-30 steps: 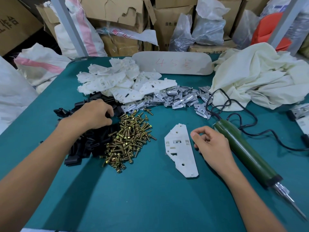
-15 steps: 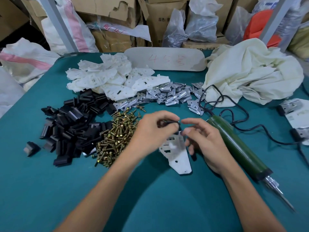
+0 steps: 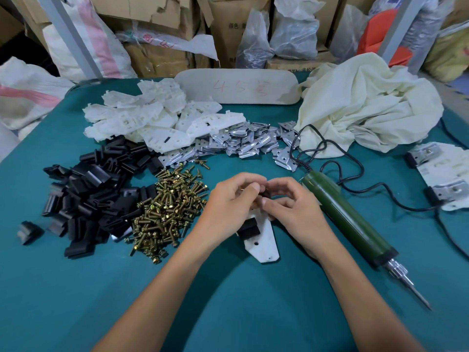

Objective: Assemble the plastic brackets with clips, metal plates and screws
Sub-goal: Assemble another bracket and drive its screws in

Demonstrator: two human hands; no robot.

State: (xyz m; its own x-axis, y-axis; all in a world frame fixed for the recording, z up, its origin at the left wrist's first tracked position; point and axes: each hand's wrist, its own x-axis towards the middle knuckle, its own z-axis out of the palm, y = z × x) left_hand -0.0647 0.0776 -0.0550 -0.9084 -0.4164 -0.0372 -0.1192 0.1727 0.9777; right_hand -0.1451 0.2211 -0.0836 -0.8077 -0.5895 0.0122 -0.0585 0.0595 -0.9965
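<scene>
You're on the clip step: your left grip and right grip both pinch a small black plastic clip over the flat white plastic bracket lying on the teal tabletop. A second black clip is already seated on its edge. Next, I'd say, press this one squarely home.

Bare forearms end in a bare left hand (right hand likewise).

The upper half of the bracket is covered by the left hand and right hand. The clip pinched between them is mostly hidden. The finished brackets are cut off by the right edge.
</scene>
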